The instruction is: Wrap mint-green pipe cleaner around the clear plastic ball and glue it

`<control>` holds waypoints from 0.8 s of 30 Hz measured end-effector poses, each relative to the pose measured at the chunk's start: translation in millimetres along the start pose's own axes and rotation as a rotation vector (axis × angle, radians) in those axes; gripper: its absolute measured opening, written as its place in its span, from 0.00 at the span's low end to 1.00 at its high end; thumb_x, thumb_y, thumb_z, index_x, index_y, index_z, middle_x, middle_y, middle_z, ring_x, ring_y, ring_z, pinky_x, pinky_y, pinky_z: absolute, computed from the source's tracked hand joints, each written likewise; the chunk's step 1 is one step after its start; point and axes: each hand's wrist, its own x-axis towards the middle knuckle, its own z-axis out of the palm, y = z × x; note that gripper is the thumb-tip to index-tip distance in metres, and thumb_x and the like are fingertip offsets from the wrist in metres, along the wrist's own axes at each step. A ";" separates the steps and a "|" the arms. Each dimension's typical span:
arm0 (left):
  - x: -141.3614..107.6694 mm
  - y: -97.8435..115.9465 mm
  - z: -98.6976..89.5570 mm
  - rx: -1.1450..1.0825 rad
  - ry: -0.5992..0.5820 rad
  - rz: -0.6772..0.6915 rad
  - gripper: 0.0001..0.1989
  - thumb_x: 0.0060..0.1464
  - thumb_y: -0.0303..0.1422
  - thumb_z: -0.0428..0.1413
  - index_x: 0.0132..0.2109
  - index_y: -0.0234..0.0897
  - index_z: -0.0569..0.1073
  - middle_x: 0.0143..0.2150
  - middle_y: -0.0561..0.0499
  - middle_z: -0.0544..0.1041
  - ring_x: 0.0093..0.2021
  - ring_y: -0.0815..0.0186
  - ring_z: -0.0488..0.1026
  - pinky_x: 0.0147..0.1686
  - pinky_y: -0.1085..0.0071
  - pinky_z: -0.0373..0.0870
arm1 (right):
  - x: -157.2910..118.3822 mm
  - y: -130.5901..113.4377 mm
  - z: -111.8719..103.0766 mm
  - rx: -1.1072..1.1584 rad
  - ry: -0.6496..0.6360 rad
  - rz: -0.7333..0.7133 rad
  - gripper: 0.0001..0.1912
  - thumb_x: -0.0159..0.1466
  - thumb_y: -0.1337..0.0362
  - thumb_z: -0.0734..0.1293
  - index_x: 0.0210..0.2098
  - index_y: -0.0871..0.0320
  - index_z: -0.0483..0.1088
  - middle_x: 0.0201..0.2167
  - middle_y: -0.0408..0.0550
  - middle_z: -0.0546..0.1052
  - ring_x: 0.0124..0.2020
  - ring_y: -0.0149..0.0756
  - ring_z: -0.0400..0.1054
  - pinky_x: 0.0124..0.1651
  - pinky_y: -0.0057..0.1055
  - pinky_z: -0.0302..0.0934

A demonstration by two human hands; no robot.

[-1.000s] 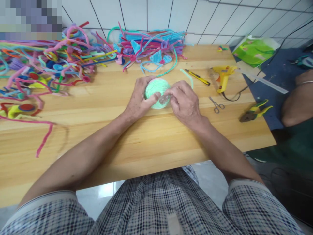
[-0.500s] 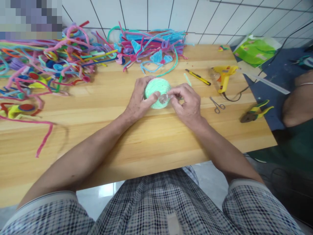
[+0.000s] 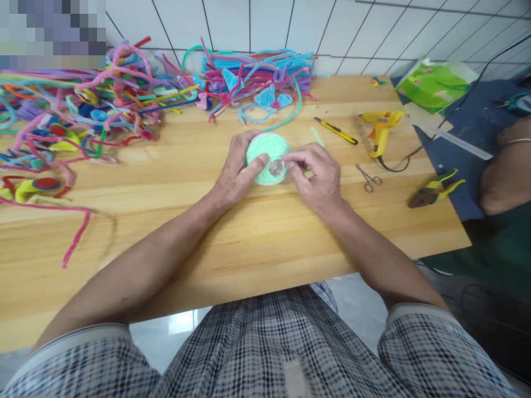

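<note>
Ball wound in mint-green chenille (image 3: 269, 145), held over the wooden worktop (image 3: 257, 237).
My left hand (image 3: 240, 166) clamps its left side; my right hand (image 3: 317, 174) touches its right edge, but I cannot tell whether it grips.

- No text, brand, number or sign is showing legibly.
- Well to the right of the right fingers (image 3: 307, 155), a green packet (image 3: 440, 85) is showing patterning too blurred to read.
- Nearer them, a yellow glue gun (image 3: 382, 120) is bearing nothing legible.
</note>
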 end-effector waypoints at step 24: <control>13.4 1.3 -3.7 -0.136 0.002 -0.199 0.37 0.54 0.70 0.69 0.55 0.52 0.69 0.49 0.52 0.78 0.46 0.56 0.76 0.44 0.50 0.80 | -1.1 -2.7 -2.2 -0.021 0.017 -0.016 0.04 0.77 0.63 0.69 0.46 0.51 0.78 0.38 0.44 0.83 0.41 0.37 0.79 0.47 0.37 0.77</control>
